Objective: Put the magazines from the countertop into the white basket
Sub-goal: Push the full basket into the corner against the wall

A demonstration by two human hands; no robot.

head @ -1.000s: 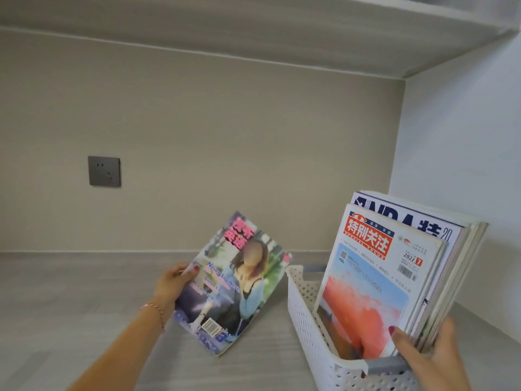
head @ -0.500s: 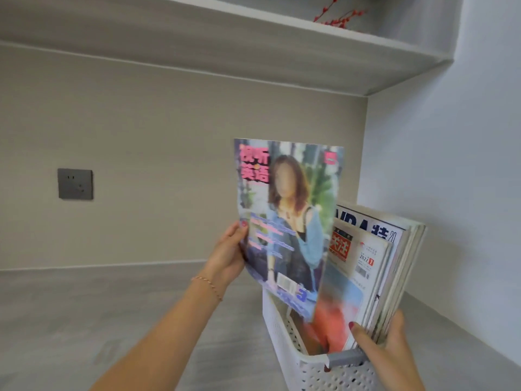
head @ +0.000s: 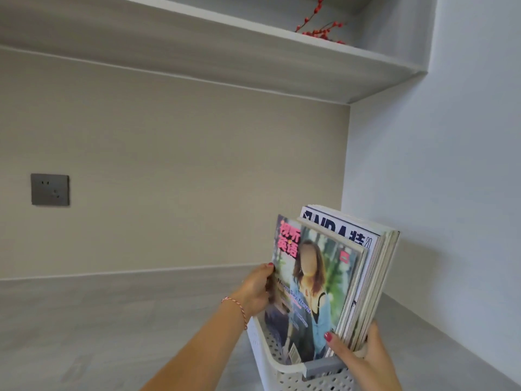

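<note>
A white perforated basket (head: 267, 351) with a grey handle stands on the grey countertop (head: 98, 320) at the lower right. Several magazines (head: 369, 272) stand upright in it, leaning right. My left hand (head: 255, 292) grips the left edge of a colourful magazine (head: 313, 289) with a woman on the cover; its lower part sits inside the basket, in front of the stack. My right hand (head: 363, 356) pinches the bottom of the stack at the basket's near end, thumb on the front cover.
A white side wall (head: 437, 221) rises just right of the basket. A grey wall socket (head: 50, 189) sits on the beige back wall at left. A shelf (head: 253, 60) overhangs above, with red berry twigs (head: 321, 26) on it.
My left hand has carried the colourful magazine from above the countertop, up over the basket, then down into it against the stack. My right hand has stayed on the stack.
</note>
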